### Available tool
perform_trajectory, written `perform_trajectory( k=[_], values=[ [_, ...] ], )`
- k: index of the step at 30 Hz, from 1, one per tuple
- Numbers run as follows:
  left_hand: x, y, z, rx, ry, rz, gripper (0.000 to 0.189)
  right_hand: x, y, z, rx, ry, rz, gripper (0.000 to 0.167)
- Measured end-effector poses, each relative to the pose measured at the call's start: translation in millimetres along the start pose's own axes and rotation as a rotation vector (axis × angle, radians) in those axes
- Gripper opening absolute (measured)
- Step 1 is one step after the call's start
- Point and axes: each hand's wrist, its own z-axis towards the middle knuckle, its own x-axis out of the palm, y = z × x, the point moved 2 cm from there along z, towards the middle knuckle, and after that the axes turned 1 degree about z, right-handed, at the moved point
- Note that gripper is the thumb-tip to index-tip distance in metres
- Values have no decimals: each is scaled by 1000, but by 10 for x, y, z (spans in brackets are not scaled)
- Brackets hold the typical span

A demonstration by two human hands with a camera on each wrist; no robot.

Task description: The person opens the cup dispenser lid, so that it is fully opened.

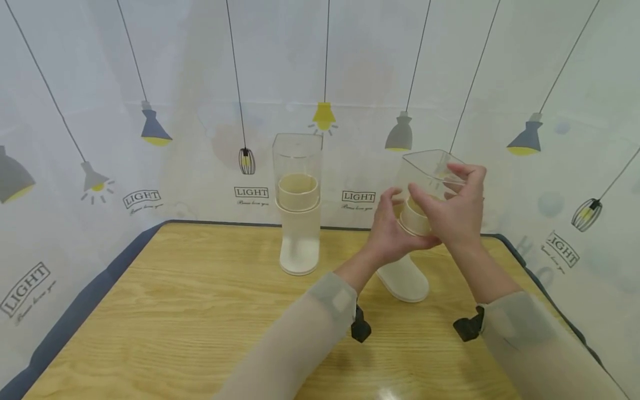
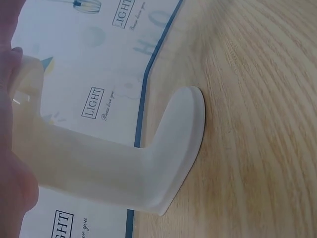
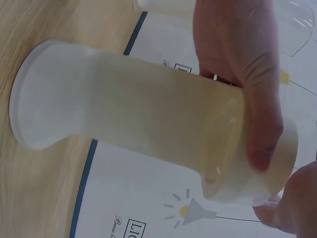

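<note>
A white stand [image 1: 405, 280] with a long rounded foot and a ring-shaped upper holder stands at the right of the table. In its ring sits a clear, open-topped container [image 1: 424, 173] with a squarish rim. My left hand [image 1: 392, 230] grips the ring from the left and below, its thumb lying across the ring [image 3: 285, 163] in the right wrist view. With thumb and curled fingers, my right hand [image 1: 457, 214] holds the clear container from the right, close above the ring. The left wrist view shows the stand's column [image 2: 89, 158] and foot on the wood.
A matching white stand [image 1: 300, 244] with its own clear container [image 1: 297, 153] stands upright to the left, near the table's back edge. The wooden table [image 1: 175, 311] has a dark blue border. A light curtain [image 1: 200, 111] printed with lamps hangs behind and at both sides.
</note>
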Motion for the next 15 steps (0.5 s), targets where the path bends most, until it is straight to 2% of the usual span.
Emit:
perform_trajectory(
  k=[9, 15],
  values=[
    [-37, 4, -9, -14, 16, -30, 126, 12, 53, 21, 89, 2, 37, 78],
    [-65, -4, -11, -21, 30, -13, 126, 46, 73, 19, 42, -2, 62, 75]
  ],
)
